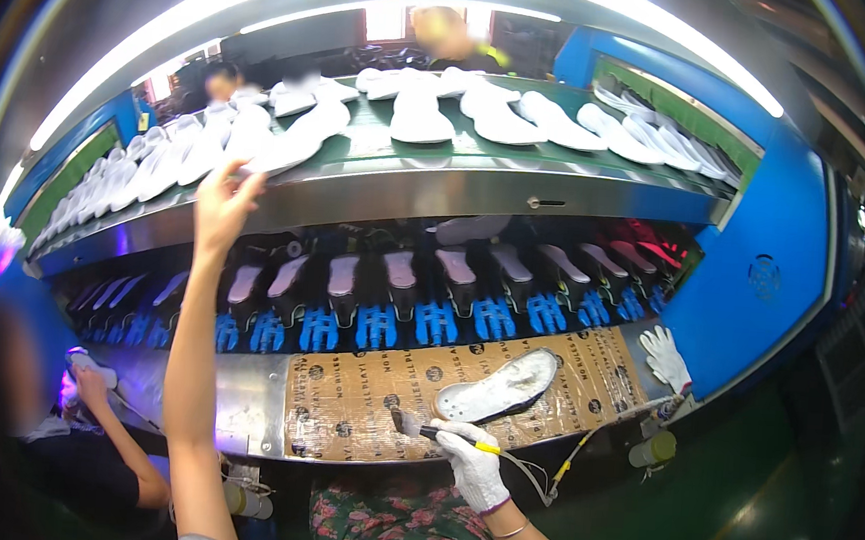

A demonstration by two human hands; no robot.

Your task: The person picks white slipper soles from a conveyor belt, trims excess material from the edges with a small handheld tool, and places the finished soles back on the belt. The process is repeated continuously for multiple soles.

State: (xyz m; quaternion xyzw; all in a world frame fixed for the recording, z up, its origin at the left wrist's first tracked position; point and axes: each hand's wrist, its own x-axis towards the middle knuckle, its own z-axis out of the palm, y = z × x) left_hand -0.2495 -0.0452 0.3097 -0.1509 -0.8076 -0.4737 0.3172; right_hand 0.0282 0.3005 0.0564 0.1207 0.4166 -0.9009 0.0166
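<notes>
My bare left hand (pixel 224 205) is raised to the front edge of the upper conveyor, its fingers apart beside the near end of a white shoe sole (pixel 312 133). Whether the fingertips touch that sole is hard to see. In a white knit glove, my right hand (pixel 475 466) grips a brush (pixel 433 432) with a black and yellow handle; a thin tube runs from it. The bristles hover at the cardboard-covered ledge (pixel 353 405). Just beyond the brush lies a single white sole (pixel 497 387), tilted across the cardboard, with a dark edge on its near side.
Rows of white soles (pixel 553 121) fill the green upper belt (pixel 360 155). Below, pinkish pieces stand on black holders with blue clamps (pixel 436 322). A spare white glove (pixel 665 359) lies right, by the blue machine side (pixel 753 282). A co-worker's hand (pixel 91 385) works at left.
</notes>
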